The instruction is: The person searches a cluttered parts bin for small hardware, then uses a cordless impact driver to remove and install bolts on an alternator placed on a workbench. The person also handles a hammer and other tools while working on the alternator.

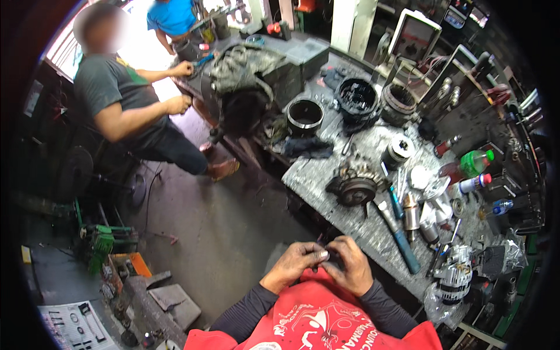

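Note:
In front of my red shirt, my left hand [294, 263] and my right hand [352, 266] meet with their fingertips pinched together. Something small and dark may sit between them, but the fingers cover it and I cannot make out its kind. Both hands are off the workbench [312, 184], close to its near edge. Closest to my right hand on the bench lies a tool with a long blue handle [403, 248]. Beyond it stands a greasy round machine part with a pulley-like disc [357, 190].
An alternator [455, 274] lies at the bench's right end, near a green-capped bottle [475, 163]. Black cylindrical housings [305, 115] stand farther back. A co-worker [119, 93] stands at the far left bench; another person in blue [171, 18] is behind. Metal scraps [175, 303] lie lower left.

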Motion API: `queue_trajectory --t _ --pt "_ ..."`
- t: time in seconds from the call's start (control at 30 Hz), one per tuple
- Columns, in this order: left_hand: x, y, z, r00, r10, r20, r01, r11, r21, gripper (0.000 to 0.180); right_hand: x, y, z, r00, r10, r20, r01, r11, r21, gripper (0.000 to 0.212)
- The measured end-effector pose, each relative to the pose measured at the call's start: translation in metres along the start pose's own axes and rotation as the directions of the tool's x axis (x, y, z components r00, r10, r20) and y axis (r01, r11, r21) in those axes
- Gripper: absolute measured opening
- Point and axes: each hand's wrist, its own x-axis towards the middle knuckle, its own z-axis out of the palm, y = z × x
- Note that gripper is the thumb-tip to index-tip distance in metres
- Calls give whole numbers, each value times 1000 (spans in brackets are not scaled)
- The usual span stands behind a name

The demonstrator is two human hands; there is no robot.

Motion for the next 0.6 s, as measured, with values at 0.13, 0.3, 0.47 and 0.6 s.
queue_trajectory --t 0.13,0.3,0.47,0.6 --pt "-14 -12 -19 994 -41 -99 16 971 -240 24 -7 -1 10 991 121 64 -122 992 11 45" --pt "-52 -23 -88 979 -78 -190 38 978 -205 22 -25 -19 53 968 231 103 -222 971 -89 39" --pt "-114 -44 -178 959 -72 -275 45 994 -105 22 -41 -65 135 957 286 41 -281 956 -89 34" --pt "-157 -69 -243 936 -92 -341 75 995 -63 24 -61 -111 187 906 414 85 -415 910 -7 35"
